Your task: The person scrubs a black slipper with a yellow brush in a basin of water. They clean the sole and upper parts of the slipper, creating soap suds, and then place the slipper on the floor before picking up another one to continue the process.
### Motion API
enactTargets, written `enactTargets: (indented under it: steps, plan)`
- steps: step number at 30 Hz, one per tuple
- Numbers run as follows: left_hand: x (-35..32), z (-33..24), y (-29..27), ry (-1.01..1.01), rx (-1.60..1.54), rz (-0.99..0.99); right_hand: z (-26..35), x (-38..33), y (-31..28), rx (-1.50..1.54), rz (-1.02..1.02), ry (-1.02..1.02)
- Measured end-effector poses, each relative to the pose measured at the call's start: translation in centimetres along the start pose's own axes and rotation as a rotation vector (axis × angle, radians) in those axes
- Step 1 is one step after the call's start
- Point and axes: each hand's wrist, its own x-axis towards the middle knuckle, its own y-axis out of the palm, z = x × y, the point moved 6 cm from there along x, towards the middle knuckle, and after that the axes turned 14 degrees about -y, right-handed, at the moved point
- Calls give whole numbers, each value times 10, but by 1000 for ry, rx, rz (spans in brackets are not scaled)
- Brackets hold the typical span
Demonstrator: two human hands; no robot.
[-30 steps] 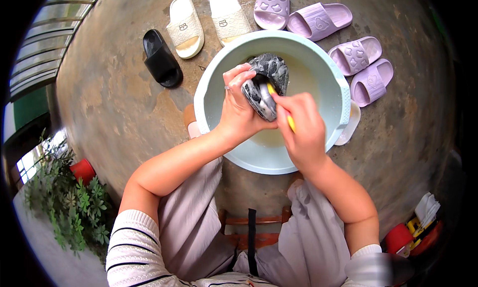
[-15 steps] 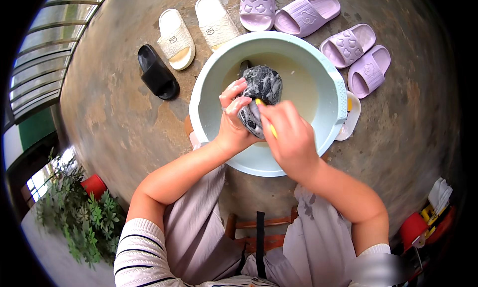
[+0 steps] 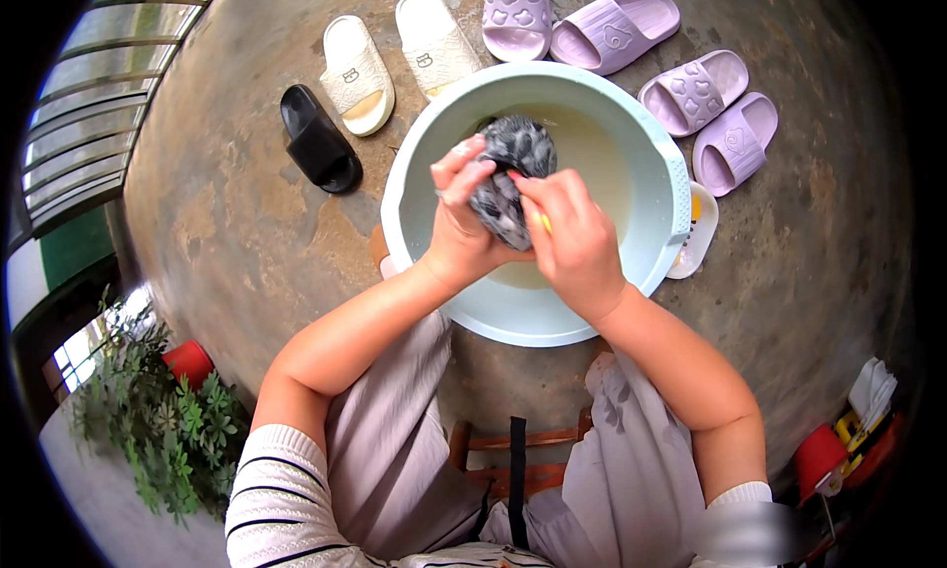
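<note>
Over the pale blue basin (image 3: 663,164), my left hand (image 3: 462,231) grips a wet black slipper (image 3: 520,148) streaked with grey-white suds. Its fingers wrap the slipper's left side. My right hand (image 3: 577,248) is closed round a thin yellow-handled brush (image 3: 546,224) and presses against the slipper's right side, near the opening under the strap. The brush's bristle end is mostly hidden by the fingers and the slipper. Cloudy, pale tan water (image 3: 595,159) lies in the basin below both hands.
One black slipper (image 3: 322,144), cream slippers (image 3: 357,80) and several lilac slippers (image 3: 617,34) ring the basin on the concrete floor. A white slipper (image 3: 696,235) touches its right side. A leafy plant (image 3: 168,420) stands lower left, a red container (image 3: 821,458) lower right.
My right hand has shifted slightly up along the slipper with the brush. The slipper has tilted a little, and its suds look thinner. Both hands keep their hold.
</note>
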Motion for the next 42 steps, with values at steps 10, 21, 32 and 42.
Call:
enactTargets:
  steps: [10, 21, 32, 42]
  plan:
    - [-9, -6, 10, 54, 6, 18, -4, -19, 2, -27, 106, 66]
    - [-4, 6, 4, -23, -8, -57, 17, 18, -8, 52, -39, 18]
    - [6, 5, 15, 17, -31, -17, -2, 7, -12, 64, 26, 135]
    - [32, 24, -25, -223, -70, 92, 0, -8, -95, 367, -245, 429]
